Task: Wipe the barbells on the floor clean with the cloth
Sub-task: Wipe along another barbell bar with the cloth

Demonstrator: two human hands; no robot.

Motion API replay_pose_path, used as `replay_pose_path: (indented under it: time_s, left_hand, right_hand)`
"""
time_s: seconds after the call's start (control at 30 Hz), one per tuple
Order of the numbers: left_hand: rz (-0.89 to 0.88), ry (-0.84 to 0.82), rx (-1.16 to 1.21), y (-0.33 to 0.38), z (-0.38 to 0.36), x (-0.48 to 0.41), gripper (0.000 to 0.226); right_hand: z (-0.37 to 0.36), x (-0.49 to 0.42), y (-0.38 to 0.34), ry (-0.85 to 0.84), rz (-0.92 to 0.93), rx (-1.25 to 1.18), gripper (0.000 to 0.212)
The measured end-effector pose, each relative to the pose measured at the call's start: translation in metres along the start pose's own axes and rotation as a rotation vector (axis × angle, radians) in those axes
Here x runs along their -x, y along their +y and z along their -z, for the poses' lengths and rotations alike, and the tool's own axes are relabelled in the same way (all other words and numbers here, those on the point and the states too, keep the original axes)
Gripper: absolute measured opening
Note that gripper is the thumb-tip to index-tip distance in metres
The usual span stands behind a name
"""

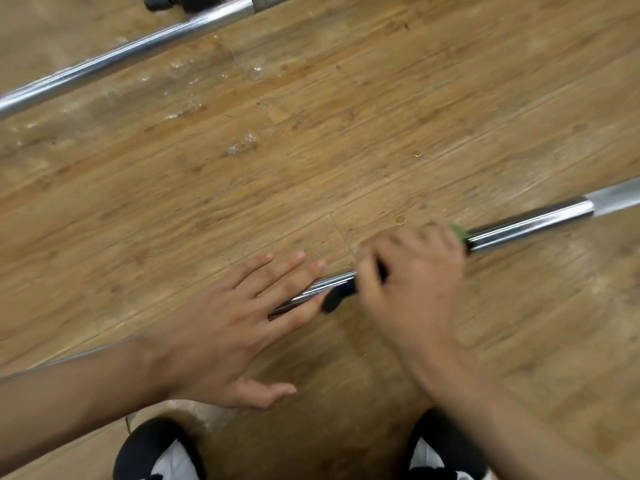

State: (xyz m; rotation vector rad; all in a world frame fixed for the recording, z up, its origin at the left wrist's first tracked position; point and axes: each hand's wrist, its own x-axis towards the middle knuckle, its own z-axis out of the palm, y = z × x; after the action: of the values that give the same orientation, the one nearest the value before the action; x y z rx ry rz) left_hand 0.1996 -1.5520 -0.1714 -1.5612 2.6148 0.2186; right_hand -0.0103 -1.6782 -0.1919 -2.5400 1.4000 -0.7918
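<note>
While the right hand [415, 271] grips the dark cloth [337, 297] round the near chrome barbell [519, 225] and the flat left hand [225, 323] steadies it, the far steel barbell [121, 58] likely awaits wiping.

A floor [311, 140] of tan-brown wood-grain planks is pictured. The near barbell [526, 225] and far barbell [121, 58] are finished in silver chrome. The cloth [337, 296] is seen in black with a green edge; shoes [156, 455] are coloured black and white.
</note>
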Motion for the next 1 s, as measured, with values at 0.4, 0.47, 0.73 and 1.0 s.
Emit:
replay_pose_path:
  time_s: [0.4,0.47,0.73,1.0]
  left_hand:
    - [-0.015,0.079,0.019,-0.011,-0.004,-0.001,0.1]
    - [-0.023,0.09,0.026,-0.013,-0.005,-0.002,0.101]
    - [-0.047,0.067,0.055,-0.028,-0.005,-0.003,0.096]
    - [-0.049,0.096,0.061,-0.044,-0.008,-0.009,0.095]
  right_hand:
    - [0.014,-0.024,0.105,0.213,-0.142,0.06,0.027]
    - [0.0,-0.014,0.067,0.214,-0.138,0.074,0.027]
    - [-0.018,-0.004,0.064,0.112,0.486,0.118,0.041]
    - [-0.007,-0.026,0.097,0.168,-0.068,0.184,0.048]
